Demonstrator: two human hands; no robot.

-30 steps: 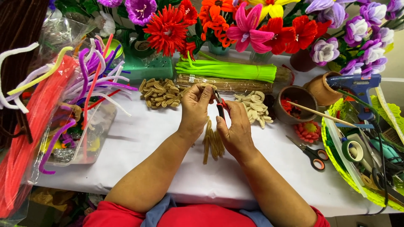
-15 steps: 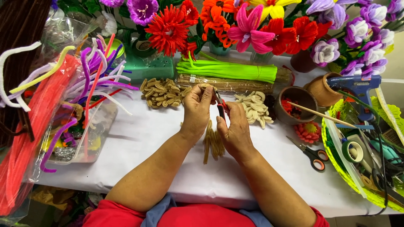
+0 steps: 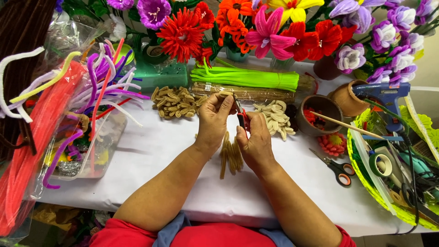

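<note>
Tan pipe cleaner (image 3: 223,94), bent into a small loop, sits pinched between the thumb and fingers of the left hand (image 3: 213,120), whose grip is closed on it above the white desk (image 3: 155,151). Just beside it, the right hand (image 3: 255,142) is closed around red-handled pliers (image 3: 241,116), their tips pointing up toward the loop. Under both hands lie several tan folded strips (image 3: 230,155). Beyond them are a heap of tan loops (image 3: 173,102) and a heap of cream loops (image 3: 274,118). Well right lie black scissors (image 3: 336,167) and a blue glue gun (image 3: 384,95).
</note>
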